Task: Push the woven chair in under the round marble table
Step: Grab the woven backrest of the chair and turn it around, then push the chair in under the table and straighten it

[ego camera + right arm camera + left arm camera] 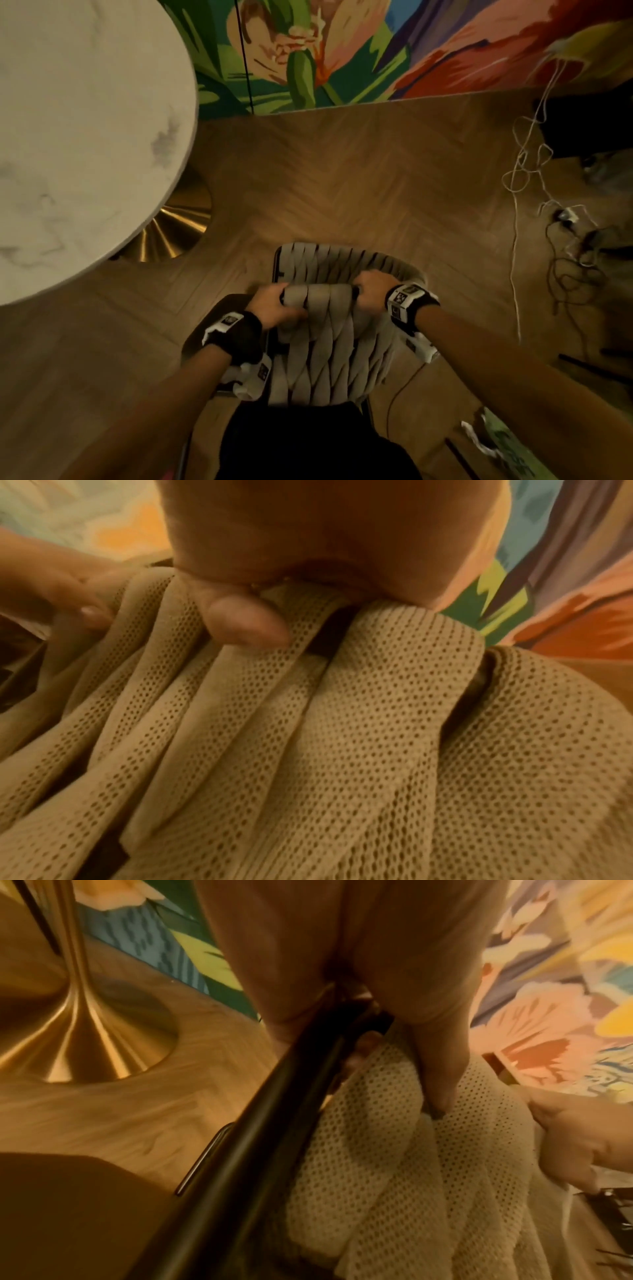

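Observation:
A woven chair [325, 349] of beige mesh straps on a black frame stands on the floor right in front of me, its seat pointing away. My left hand [274, 303] grips the left end of the backrest's top rail, thumb pressed on the straps [441, 1085]. My right hand [373, 284] grips the right end, its thumb [246, 623] curled over the weave. The round marble table [82, 137] fills the upper left, apart from the chair. Its gold pedestal base [174, 233] shows under the rim and also in the left wrist view [82, 1031].
A floral mural wall [376, 44] runs along the far side. Tangled cables [555, 233] and dark gear lie on the herringbone floor [342, 178] to the right. A second brown seat [219, 315] sits just left of the chair.

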### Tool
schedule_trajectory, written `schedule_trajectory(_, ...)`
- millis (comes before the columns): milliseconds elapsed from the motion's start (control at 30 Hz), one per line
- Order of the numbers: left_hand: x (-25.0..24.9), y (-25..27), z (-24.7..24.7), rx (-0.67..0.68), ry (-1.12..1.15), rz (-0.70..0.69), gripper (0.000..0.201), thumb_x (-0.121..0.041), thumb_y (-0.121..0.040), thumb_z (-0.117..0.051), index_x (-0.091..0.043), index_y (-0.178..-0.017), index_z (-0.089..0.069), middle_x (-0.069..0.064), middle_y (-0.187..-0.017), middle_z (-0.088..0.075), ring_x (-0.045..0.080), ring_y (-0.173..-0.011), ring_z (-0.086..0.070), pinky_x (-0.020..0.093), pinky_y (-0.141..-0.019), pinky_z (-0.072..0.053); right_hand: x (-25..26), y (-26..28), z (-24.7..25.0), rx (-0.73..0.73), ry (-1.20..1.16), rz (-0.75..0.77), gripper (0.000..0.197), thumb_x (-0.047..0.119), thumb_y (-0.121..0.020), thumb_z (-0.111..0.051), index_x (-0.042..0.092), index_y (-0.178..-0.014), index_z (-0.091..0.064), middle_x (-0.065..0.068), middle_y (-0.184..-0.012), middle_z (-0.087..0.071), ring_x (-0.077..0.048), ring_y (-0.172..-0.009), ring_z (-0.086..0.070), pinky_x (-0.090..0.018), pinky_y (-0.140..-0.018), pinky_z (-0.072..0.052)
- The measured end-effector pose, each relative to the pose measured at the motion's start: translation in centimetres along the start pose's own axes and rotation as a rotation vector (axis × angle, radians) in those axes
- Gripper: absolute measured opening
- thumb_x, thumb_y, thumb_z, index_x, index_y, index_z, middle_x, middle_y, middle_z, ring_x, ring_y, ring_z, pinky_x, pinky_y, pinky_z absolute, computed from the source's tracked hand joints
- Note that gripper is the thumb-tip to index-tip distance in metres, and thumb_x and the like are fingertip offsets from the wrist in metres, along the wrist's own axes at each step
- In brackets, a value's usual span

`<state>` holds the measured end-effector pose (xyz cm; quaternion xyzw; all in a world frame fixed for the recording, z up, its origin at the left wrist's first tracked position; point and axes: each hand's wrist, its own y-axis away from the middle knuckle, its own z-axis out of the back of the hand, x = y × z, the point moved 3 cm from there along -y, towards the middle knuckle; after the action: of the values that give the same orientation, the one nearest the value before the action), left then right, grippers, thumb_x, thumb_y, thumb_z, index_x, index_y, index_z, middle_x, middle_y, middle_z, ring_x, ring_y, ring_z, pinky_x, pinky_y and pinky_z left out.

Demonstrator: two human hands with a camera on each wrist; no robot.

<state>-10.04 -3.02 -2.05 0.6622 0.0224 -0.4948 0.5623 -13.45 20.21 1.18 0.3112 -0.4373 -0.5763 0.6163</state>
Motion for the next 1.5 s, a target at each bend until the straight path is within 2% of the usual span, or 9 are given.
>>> schedule_trajectory(100, -4.7, 0.9, 2.6, -0.057, -0.063, -0.117, 0.029, -0.028, -0.069, -0.081, -0.028, -0.093, -0.065, -0.009, -0.093, -0.069, 0.001, -0.087, -0.063, 0.024, -0.079, -0.052, 0.9, 2.9, 5.0, -0.113, 0.010, 0.011, 0.027, 0.020, -0.081, -0.049, 0.035, -0.060, -0.040, 0.006, -0.068, -0.042, -0.020, -0.066, -0.044, -0.024, -0.053, -0.031)
schedule_trajectory(200, -9.4, 2.0, 5.4, -0.104, -0.148, -0.237, 0.023, -0.031, -0.069, -0.081, -0.034, -0.084, -0.063, -0.013, -0.086, -0.067, -0.008, -0.075, -0.063, 0.009, -0.067, -0.049, 1.6, 5.5, 9.6, -0.260, 0.058, 0.066, 0.033, 0.019, -0.080, -0.049, 0.022, -0.108, -0.067, -0.005, -0.097, -0.064, -0.027, -0.086, -0.058, -0.026, -0.067, -0.044)
schedule_trajectory(400, -12.4, 2.5, 6.7, -0.152, -0.285, -0.321, 0.027, -0.043, -0.064, -0.082, -0.023, -0.076, -0.068, -0.003, -0.075, -0.068, 0.006, -0.069, -0.063, 0.018, -0.061, -0.046, 0.3, 8.7, 11.7, -0.437, 0.100, 0.058, 0.029, 0.026, -0.075, -0.052, 0.022, -0.101, -0.065, 0.002, -0.081, -0.056, -0.025, -0.081, -0.057, -0.033, -0.066, -0.045)
schedule_trajectory(600, -5.9, 2.1, 3.1, 0.021, -0.465, -0.191, 0.021, -0.037, -0.072, -0.073, -0.033, -0.079, -0.053, 0.001, -0.087, -0.067, 0.018, -0.083, -0.065, 0.039, -0.076, -0.054, 0.6, 6.5, 4.2, -0.237, 0.252, 0.031, 0.021, 0.028, -0.082, -0.056, 0.017, -0.099, -0.054, -0.011, -0.106, -0.063, -0.032, -0.101, -0.058, -0.039, -0.089, -0.040)
schedule_trajectory(800, 1.0, 3.1, 2.3, -0.060, -0.265, 0.073, 0.019, -0.014, -0.081, -0.065, -0.023, -0.097, -0.067, 0.003, -0.104, -0.071, 0.018, -0.102, -0.064, 0.034, -0.096, -0.050, 0.5, 2.2, -5.8, -0.095, 0.273, 0.072, 0.039, 0.026, -0.077, -0.066, 0.018, -0.114, -0.055, -0.009, -0.122, -0.061, -0.030, -0.116, -0.056, -0.043, -0.101, -0.038)
schedule_trajectory(1000, 7.8, 9.6, 3.1, -0.361, 0.112, 0.388, 0.018, -0.008, -0.092, -0.051, -0.013, -0.077, -0.060, 0.010, -0.081, -0.066, 0.016, -0.061, -0.058, 0.020, -0.049, -0.043, -0.5, 1.5, -14.1, 0.021, 0.208, 0.142, 0.047, 0.037, -0.081, -0.057, 0.015, -0.123, -0.058, -0.016, -0.132, -0.055, -0.036, -0.124, -0.051, -0.046, -0.108, -0.035)
schedule_trajectory(1233, 10.2, 12.8, -3.0, -0.422, 0.235, 0.534, 0.015, -0.010, -0.094, -0.049, -0.003, -0.090, -0.062, 0.011, -0.079, -0.067, 0.022, -0.062, -0.059, 0.026, -0.057, -0.042, -8.8, 4.0, -11.7, -0.071, -0.386, 0.152, 0.022, 0.017, -0.082, -0.057, 0.022, -0.061, -0.058, -0.004, -0.069, -0.066, -0.019, -0.069, -0.064, -0.024, -0.063, -0.049)
schedule_trajectory(1366, 8.7, 13.3, -7.7, -0.521, 0.459, 0.513, 0.018, -0.010, -0.092, -0.053, 0.001, -0.102, -0.064, 0.011, -0.083, -0.070, 0.025, -0.072, -0.063, 0.030, -0.065, -0.046, -18.5, 5.3, -12.2, -0.120, -1.009, -0.112, 0.018, 0.012, -0.094, -0.052, -0.001, -0.090, -0.065, -0.009, -0.060, -0.066, -0.018, -0.050, -0.062, -0.032, -0.056, -0.053)
schedule_trajectory(1499, 9.1, 15.1, -12.9, -0.678, 0.988, 0.504, 0.022, -0.015, -0.097, -0.041, -0.009, -0.087, -0.059, 0.008, -0.093, -0.063, 0.024, -0.084, -0.058, 0.044, -0.105, -0.036, -23.2, 7.1, -14.8, -0.064, -1.495, -0.347, 0.029, 0.037, -0.090, -0.055, 0.008, -0.089, -0.056, -0.014, -0.086, -0.065, -0.026, -0.076, -0.058, -0.035, -0.070, -0.042)
